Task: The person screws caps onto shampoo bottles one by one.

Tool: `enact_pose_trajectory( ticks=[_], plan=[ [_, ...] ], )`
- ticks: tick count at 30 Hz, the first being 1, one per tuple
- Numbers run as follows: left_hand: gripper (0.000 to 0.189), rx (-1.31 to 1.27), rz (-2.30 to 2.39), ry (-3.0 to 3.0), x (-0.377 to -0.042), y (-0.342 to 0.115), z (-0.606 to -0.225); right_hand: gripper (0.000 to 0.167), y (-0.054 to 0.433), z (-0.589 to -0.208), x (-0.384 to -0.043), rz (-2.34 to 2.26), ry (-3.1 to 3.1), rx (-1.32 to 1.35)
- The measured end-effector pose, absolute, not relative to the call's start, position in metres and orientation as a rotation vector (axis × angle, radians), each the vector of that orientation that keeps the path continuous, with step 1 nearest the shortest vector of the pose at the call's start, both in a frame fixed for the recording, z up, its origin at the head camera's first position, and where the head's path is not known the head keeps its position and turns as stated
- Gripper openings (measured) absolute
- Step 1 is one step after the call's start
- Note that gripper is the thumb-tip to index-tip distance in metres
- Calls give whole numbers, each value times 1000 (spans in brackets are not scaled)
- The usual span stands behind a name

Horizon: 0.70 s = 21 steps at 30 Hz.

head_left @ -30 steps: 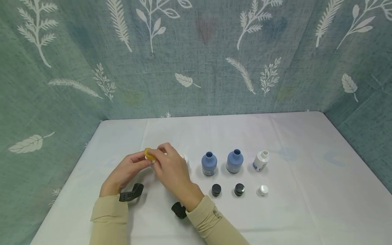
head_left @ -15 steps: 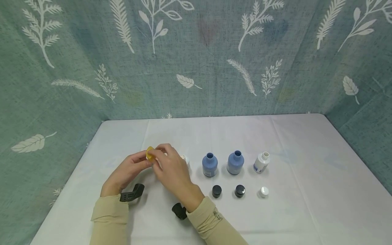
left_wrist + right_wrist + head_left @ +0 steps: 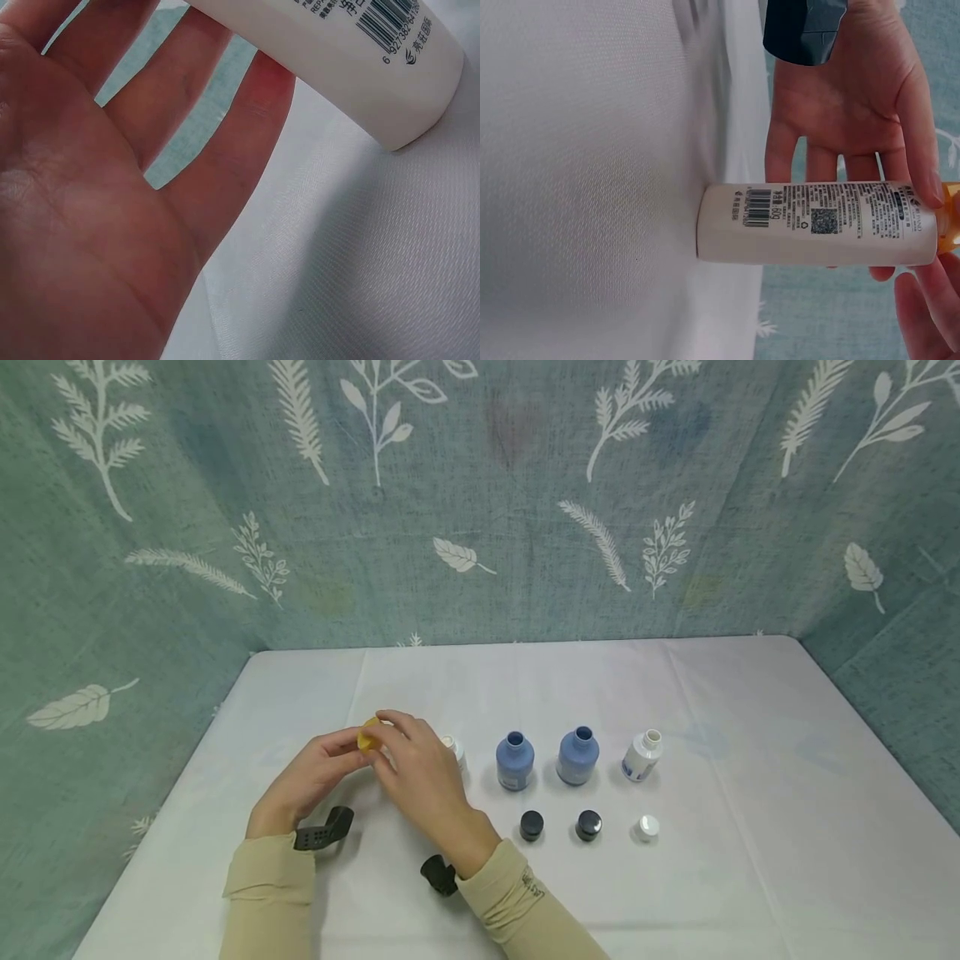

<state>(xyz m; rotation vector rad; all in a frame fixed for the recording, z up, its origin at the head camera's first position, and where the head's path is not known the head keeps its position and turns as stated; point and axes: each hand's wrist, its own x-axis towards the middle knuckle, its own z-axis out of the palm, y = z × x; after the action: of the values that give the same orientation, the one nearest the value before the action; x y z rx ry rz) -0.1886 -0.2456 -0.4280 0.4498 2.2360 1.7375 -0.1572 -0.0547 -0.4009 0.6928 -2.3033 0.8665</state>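
Note:
My left hand [image 3: 307, 777] holds a white bottle [image 3: 817, 225] with a printed label and barcode. Its thumb presses near the top, and the other fingers lie behind. A translucent orange-yellow cap [image 3: 951, 214] tops the bottle; in the head view this yellow cap [image 3: 367, 742] shows between both hands' fingertips. My right hand [image 3: 427, 777] pinches the cap from the right. In the left wrist view, the bottle's lower end [image 3: 420, 82] is close over the white cloth, and the fingers run up behind it. From the head, the hands hide the bottle's body.
Behind my right hand stands a small white bottle [image 3: 453, 756], partly hidden. To the right are two uncapped blue bottles [image 3: 514, 764] and an uncapped white bottle [image 3: 642, 757]. Two black caps [image 3: 532, 826] and a white cap [image 3: 647, 828] lie before them. A leaf-patterned curtain [image 3: 510, 527] hangs behind the table.
The yellow cap has turned between my right fingertips, and the right index finger has shifted over its top. My left hand stays nearly in place; the bottles and caps on the table have not moved.

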Motion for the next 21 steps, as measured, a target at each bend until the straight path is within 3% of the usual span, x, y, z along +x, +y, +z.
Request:
enact_pose_trajectory(
  ticks=[21],
  plan=[
    [37,428,1761,2245,-188,-244,-430,21,-54,-401,-157,957,-2267,712]
  ],
)
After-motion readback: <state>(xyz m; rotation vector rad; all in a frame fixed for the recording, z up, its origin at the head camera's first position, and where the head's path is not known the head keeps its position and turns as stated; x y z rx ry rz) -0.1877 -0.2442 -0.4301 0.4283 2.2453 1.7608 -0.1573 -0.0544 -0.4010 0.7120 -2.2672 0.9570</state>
